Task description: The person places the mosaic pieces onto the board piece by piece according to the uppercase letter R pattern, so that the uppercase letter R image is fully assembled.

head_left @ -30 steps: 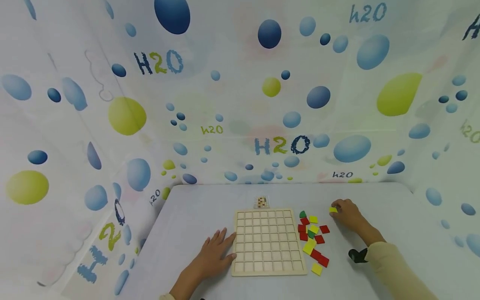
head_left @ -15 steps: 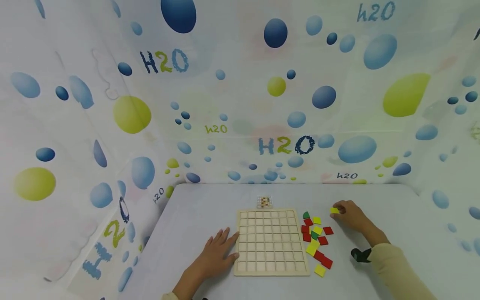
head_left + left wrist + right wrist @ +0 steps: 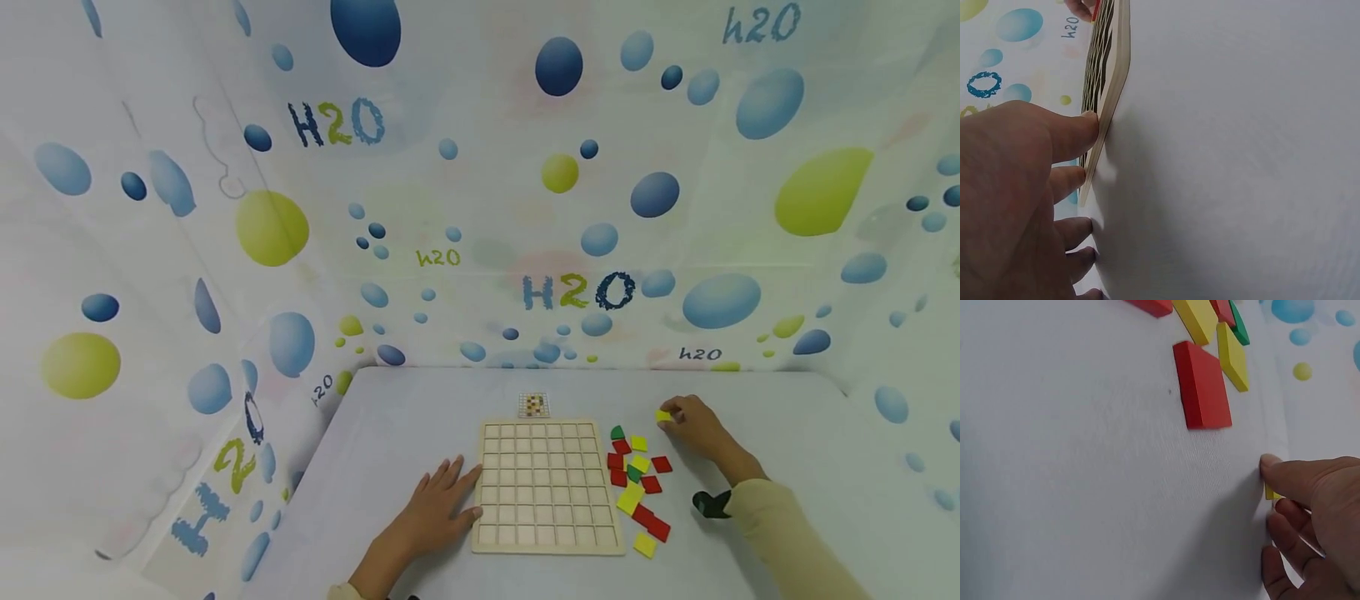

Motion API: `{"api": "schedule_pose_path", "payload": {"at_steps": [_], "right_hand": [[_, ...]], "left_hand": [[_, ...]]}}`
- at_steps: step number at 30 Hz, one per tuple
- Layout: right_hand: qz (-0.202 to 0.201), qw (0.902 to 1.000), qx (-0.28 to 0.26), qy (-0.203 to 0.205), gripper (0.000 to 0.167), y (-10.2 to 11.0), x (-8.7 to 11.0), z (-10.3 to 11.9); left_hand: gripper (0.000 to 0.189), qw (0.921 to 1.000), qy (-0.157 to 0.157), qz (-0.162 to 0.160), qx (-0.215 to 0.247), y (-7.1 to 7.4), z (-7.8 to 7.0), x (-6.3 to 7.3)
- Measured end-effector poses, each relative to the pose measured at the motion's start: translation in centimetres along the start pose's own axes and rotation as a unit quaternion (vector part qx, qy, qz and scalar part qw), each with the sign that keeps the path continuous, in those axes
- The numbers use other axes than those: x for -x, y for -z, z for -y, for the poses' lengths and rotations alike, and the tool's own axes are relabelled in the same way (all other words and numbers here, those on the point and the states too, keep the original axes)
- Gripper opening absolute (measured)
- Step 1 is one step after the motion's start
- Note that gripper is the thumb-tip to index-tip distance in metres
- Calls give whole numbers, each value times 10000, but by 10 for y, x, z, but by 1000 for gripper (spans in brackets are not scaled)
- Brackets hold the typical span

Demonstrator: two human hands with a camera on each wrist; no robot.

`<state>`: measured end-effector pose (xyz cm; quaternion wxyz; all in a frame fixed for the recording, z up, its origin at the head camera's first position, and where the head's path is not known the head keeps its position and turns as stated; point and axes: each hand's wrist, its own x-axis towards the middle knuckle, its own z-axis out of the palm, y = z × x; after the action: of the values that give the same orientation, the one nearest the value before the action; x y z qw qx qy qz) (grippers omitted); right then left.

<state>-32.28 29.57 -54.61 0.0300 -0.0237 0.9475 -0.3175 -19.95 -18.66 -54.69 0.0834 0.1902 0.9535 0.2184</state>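
Note:
Between its thumb and fingers my right hand (image 3: 697, 425) pinches a yellow tile (image 3: 663, 416), to the right of the scattered tiles. In the right wrist view the thumb mostly hides that tile (image 3: 1269, 492). My left hand (image 3: 435, 508) lies with fingers spread along the left edge of a wooden grid board (image 3: 547, 492). Its thumb (image 3: 1075, 134) and forefinger touch the board's edge, while the other fingers reach past it onto the table. Red, yellow and green tiles lie loosely beside the board's right edge, among them a red tile (image 3: 1204, 387) nearest my right hand.
A small pattern card (image 3: 534, 405) lies just beyond the board's far edge. The white-covered table (image 3: 420, 400) meets a printed curtain (image 3: 480, 208) at the back and sides. A dark object (image 3: 711, 504) sits at the right wrist.
My right hand, still pinching the yellow tile, has shifted slightly left and away from me relative to the tiles. The head view has turned a little left. The left hand stays on the board.

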Motion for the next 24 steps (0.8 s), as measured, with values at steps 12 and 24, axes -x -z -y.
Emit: {"api": "schedule_pose_path", "payload": {"at_steps": [12, 24], "right_hand": [[-70, 10000, 0, -22, 33, -17, -12, 12], [-304, 9991, -203, 235, 34, -33, -21, 46]], "left_hand": [[67, 10000, 21, 2, 8, 0, -1, 1], [67, 10000, -9, -46, 59, 2, -2, 2]]}}
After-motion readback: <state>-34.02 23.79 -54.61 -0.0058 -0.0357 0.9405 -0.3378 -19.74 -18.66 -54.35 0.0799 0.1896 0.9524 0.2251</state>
